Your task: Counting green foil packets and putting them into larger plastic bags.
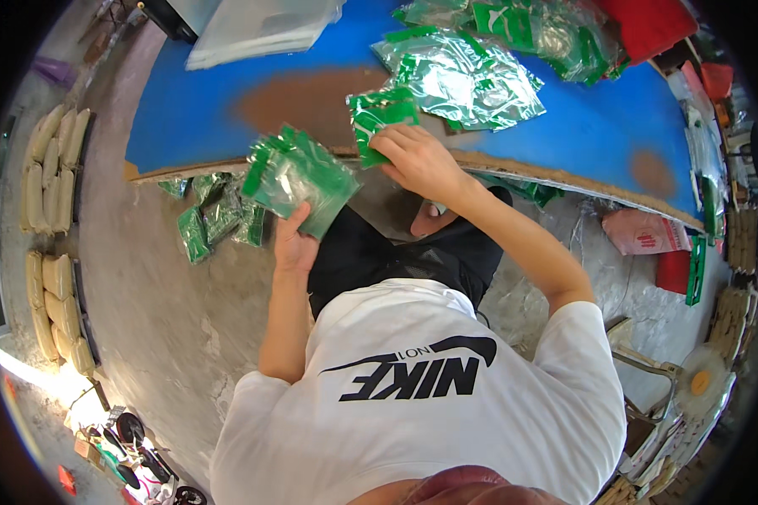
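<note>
My left hand grips a stack of clear plastic packets with green headers, fanned out over my lap just off the table's near edge. In my right hand is a single green packet, pinched at its lower right corner above the table edge. What lies inside that packet is too small to make out, apart from a white shape on its front. Right behind it, a shiny pile of similar packets lies on the blue table.
More green packets and a red container sit at the far right. Clear plastic sheets lie at the far left. Below the table, several bundled packets rest on the floor. A pink bag stands at right.
</note>
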{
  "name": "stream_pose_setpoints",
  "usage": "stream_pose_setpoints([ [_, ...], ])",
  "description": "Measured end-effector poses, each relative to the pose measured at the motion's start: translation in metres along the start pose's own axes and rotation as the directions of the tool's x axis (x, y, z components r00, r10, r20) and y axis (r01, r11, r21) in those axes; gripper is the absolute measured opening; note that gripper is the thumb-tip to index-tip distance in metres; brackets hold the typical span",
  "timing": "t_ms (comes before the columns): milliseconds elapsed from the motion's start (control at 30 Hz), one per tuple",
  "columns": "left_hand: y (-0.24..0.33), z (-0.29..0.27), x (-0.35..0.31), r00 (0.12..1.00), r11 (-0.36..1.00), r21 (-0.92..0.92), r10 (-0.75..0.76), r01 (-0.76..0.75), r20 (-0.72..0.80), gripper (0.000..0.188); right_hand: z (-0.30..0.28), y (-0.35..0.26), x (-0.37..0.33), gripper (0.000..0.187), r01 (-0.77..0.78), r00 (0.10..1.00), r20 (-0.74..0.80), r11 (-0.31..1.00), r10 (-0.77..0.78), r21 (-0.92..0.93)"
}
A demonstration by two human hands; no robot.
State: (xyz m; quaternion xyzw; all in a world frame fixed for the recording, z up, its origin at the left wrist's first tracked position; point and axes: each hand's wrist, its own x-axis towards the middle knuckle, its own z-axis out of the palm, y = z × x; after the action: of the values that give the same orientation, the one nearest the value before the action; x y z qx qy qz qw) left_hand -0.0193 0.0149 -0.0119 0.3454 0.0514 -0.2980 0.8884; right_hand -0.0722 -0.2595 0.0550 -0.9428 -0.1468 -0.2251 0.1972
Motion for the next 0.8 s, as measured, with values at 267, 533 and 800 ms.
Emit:
stream_pose_setpoints([
  [267, -0.028, 0.031, 0.009, 0.915, 0.91, -0.273, -0.212, 0.313, 0.343, 0.062, -0.007, -0.074, 0.008, 0.018, -0.537, 0.568, 0.274, 0.097, 0.776, 0.838],
  [533, -0.04, 0.011, 0.002, 0.937, 0.931, -0.226, -0.225, 0.288, 0.268, 0.054, -0.034, 0.05, -0.027, 0.05, -0.325, 0.943, -0.049, 0.883, 0.328, -0.339],
  [800, -0.043, 0.034, 0.002, 0.987, 0.959, -0.233, -0.152, 0.161, 0.059, 0.044, -0.024, -0.016, 0.015, 0.033, -0.42, 0.885, 0.365, 0.833, 0.288, 0.362],
])
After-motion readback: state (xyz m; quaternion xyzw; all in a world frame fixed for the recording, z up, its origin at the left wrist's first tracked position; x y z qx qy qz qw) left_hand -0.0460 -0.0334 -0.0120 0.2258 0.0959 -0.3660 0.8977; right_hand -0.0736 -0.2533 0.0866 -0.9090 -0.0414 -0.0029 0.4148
